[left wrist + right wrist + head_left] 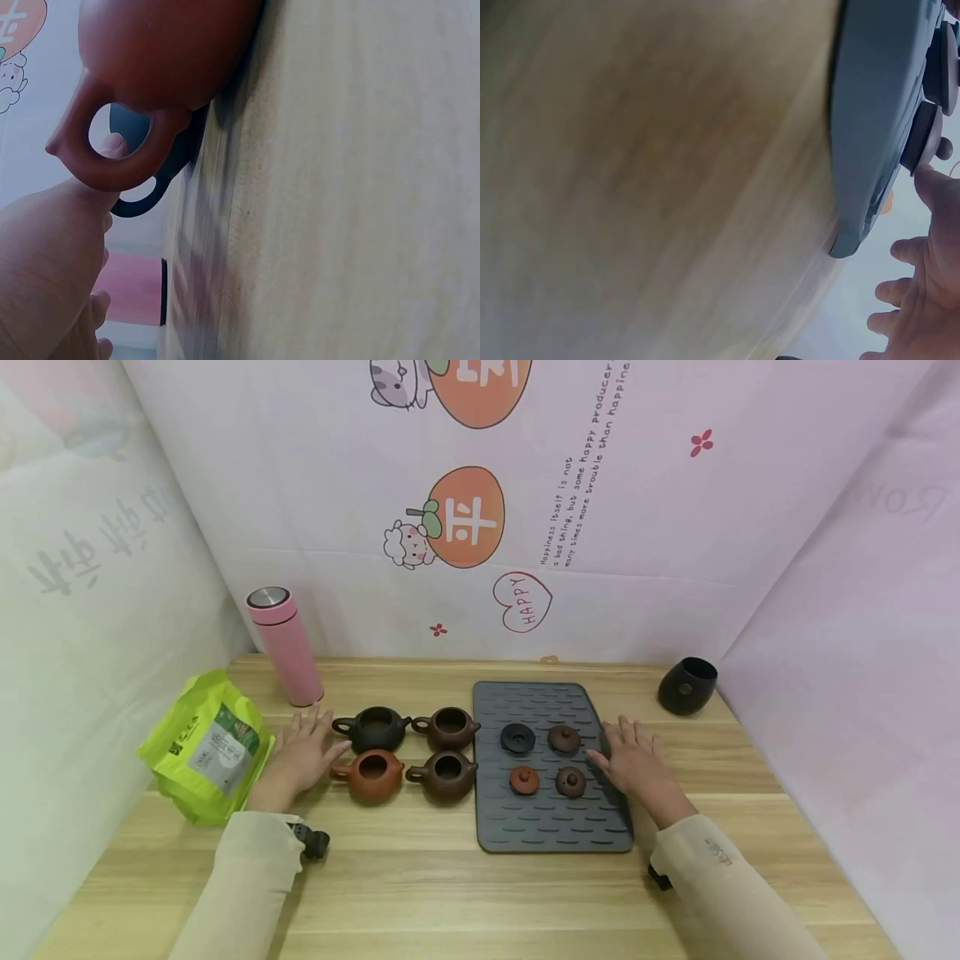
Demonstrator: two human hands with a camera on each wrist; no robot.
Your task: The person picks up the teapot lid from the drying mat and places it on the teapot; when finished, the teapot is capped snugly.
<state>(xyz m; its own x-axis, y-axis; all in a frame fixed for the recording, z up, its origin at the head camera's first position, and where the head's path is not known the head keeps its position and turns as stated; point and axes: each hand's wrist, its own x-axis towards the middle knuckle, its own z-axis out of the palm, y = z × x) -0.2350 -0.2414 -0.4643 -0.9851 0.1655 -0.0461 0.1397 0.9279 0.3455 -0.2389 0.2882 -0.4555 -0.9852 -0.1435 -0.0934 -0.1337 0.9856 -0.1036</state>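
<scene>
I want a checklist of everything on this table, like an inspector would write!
Surface: wooden table, light grain, with a grey ribbed mat on it.
Job's things: four lidless teapots in a square; four lids on the mat.
Clutter: pink flask, green pouch, black cup.
Grippers: left hand flat beside the teapots, fingers straight; right hand flat on the mat's right edge.
Cables: nothing seen.
Surroundings: pale cloth walls with cartoon prints.
</scene>
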